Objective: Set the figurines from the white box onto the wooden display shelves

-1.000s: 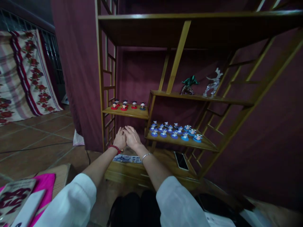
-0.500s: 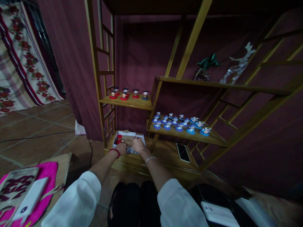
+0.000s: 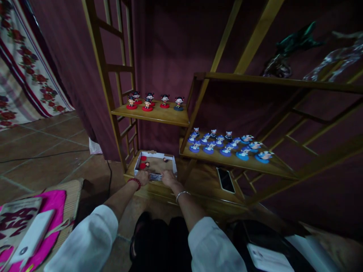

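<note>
An open shallow white cardboard box (image 3: 160, 155) with a brown inside sits on the bottom shelf. At its near left corner, my left hand (image 3: 142, 177), with a red bead bracelet at the wrist, has its fingers curled over the front wall. My right hand (image 3: 169, 178), wearing a silver bracelet, grips the same wall farther right. Lying in the box are a few small figurines, among them a red-based figurine (image 3: 143, 165) on the left and a dark-haired figurine (image 3: 165, 160) near the back right. The fingertips of both hands are partly hidden.
Several red-based figurines (image 3: 147, 104) and one dark-based figurine (image 3: 179, 104) stand on the upper left shelf (image 3: 159, 116). Blue and purple figurines (image 3: 227, 150) fill the middle shelf. A phone (image 3: 225, 180) lies at lower right; glassy ornaments (image 3: 283, 56) stand above.
My right hand has drawn back from inside the box to its front wall. Both hands are now at that wall. The view has moved closer to the shelves.
</note>
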Demonstrator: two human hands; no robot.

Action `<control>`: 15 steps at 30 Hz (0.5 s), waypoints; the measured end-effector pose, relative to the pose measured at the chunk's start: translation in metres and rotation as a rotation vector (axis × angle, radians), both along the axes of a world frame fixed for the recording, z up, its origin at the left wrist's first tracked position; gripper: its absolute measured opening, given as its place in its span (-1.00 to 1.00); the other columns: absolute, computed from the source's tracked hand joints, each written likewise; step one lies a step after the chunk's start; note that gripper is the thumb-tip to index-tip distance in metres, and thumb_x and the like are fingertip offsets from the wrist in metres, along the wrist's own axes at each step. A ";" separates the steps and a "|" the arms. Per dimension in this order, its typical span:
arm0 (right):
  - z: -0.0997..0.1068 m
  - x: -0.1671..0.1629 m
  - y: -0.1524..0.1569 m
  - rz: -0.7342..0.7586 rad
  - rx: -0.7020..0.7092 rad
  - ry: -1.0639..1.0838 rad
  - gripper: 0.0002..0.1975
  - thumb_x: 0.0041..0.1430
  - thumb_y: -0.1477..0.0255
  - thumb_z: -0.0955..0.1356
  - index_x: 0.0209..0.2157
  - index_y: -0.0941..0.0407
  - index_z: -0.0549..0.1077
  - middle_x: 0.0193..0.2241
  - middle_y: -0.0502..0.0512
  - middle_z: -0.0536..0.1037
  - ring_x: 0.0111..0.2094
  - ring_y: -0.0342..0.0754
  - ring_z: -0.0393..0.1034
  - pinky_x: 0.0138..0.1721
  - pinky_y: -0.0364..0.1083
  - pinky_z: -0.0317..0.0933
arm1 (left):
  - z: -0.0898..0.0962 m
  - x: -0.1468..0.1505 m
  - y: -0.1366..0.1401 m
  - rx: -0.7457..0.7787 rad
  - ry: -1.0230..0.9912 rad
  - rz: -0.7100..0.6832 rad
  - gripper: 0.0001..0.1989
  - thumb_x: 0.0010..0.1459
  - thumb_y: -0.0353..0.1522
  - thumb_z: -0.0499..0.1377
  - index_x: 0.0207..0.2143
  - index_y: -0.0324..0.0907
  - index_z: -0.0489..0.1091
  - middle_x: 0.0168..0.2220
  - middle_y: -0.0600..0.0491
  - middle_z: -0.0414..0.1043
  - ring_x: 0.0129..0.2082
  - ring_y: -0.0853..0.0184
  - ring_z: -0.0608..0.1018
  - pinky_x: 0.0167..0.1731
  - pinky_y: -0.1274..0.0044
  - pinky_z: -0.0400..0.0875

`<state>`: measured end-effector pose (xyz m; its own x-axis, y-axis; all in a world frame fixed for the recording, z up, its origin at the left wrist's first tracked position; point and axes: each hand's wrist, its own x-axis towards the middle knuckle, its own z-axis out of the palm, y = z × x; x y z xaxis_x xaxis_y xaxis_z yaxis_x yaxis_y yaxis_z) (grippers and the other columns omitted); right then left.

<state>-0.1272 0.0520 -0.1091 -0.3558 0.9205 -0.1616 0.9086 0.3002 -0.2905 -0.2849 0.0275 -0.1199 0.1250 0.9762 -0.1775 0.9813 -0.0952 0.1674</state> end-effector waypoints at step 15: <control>-0.030 -0.003 0.007 0.039 0.067 -0.026 -0.70 0.09 0.57 0.16 -0.25 0.11 0.45 -0.22 0.14 0.49 -0.05 -0.03 0.19 -0.10 -0.09 0.03 | -0.026 0.007 0.000 0.090 0.088 -0.065 -0.42 0.01 -0.29 0.04 0.10 -0.30 0.08 0.06 -0.17 0.15 0.06 0.12 0.19 0.05 0.31 -0.05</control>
